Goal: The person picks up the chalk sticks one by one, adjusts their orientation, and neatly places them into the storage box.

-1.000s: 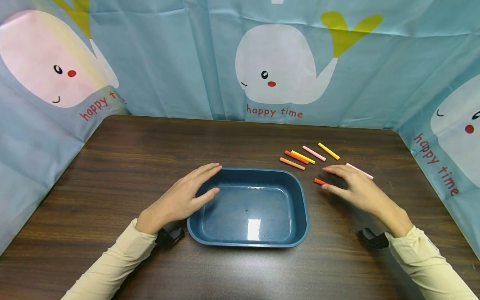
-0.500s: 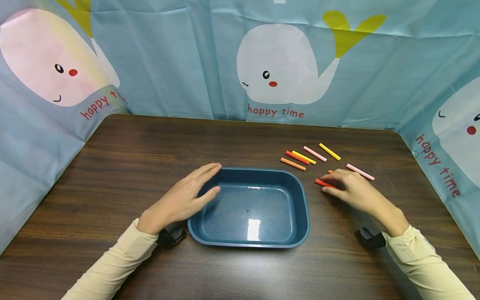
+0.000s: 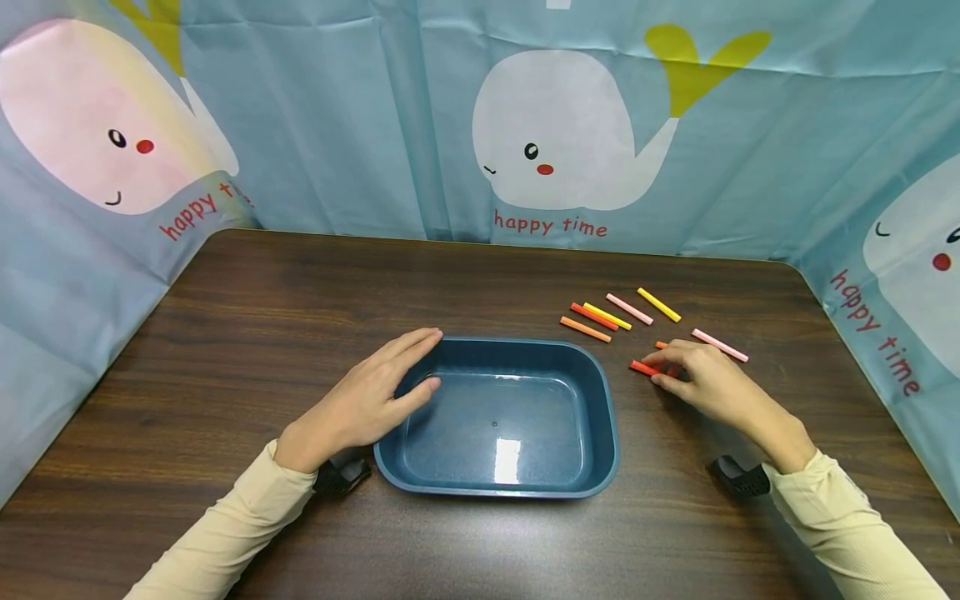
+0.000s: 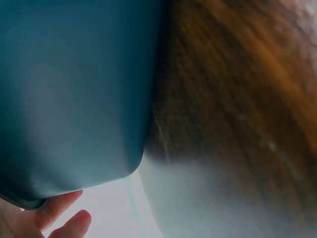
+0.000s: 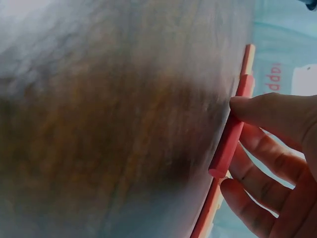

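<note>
My right hand (image 3: 708, 379) pinches a red chalk stick (image 3: 641, 367) between thumb and fingers, to the right of the basin. In the right wrist view the thumb lies on the side of that red chalk stick (image 5: 228, 146). An orange chalk stick (image 3: 661, 344) is mostly hidden behind the hand, and a pink one (image 3: 720, 345) lies just beyond it. My left hand (image 3: 360, 396) rests with extended fingers at the left rim of a blue plastic basin (image 3: 612, 417), thumb over its inside. The left wrist view shows the basin's outer wall (image 4: 74, 99) and a few fingertips.
Farther back on the brown wooden table (image 3: 300, 283) lie more chalk sticks: orange (image 3: 585, 329), red (image 3: 594, 317), yellow (image 3: 609, 317), pink (image 3: 628, 309) and yellow (image 3: 658, 305). A blue curtain (image 3: 337, 125) with whale prints hangs around the table's back and sides.
My right hand's fingers have come down and closed on the red chalk stick; they were spread apart above it one second ago. My left hand and the basin have stayed put.
</note>
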The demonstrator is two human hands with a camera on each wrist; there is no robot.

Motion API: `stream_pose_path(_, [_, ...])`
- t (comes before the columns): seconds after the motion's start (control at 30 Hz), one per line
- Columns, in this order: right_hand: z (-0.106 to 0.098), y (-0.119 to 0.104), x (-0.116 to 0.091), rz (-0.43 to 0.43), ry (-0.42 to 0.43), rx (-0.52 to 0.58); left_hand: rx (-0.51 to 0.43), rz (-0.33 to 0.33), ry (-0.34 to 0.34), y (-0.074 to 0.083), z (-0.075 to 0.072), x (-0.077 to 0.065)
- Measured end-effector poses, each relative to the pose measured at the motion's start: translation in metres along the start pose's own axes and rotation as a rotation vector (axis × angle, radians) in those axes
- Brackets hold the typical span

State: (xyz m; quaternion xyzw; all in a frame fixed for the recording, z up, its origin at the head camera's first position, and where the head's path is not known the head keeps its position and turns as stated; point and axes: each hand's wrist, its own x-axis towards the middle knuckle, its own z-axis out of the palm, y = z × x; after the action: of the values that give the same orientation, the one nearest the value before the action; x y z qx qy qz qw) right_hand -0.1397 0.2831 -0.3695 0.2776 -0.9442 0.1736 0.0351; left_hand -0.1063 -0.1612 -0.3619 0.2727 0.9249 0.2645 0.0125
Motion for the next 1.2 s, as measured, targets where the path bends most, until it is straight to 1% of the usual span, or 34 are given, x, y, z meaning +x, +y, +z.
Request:
stream_pose_path(0.13, [0.000, -0.002, 0.000, -0.001, 0.019, 0.003, -0.001, 0.002, 0.000, 0.000, 0.000, 0.000])
stream_pose_path(0.27, [-0.003, -0.007, 0.002, -0.011, 0.041, 0.034, 0.002, 0.008, 0.004, -0.001, 0.001, 0.000])
stream_pose_path(0.47, [-0.011, -0.018, 0.005, 0.030, 0.050, 0.074, 0.001, 0.003, 0.010, -0.001, 0.000, 0.000])
stream_pose_path(0.63, [-0.015, -0.029, 0.007, 0.031, 0.063, 0.110, -0.001, 0.007, 0.014, 0.000, 0.001, 0.000])
stream_pose_path(0.93, [-0.018, -0.048, 0.011, -0.016, 0.119, 0.208, -0.004, 0.010, 0.019, -0.001, 0.001, 0.000])
stream_pose_path(1.2, [-0.024, -0.069, 0.018, 0.006, 0.145, 0.320, -0.007, 0.007, 0.015, -0.001, 0.000, 0.000])
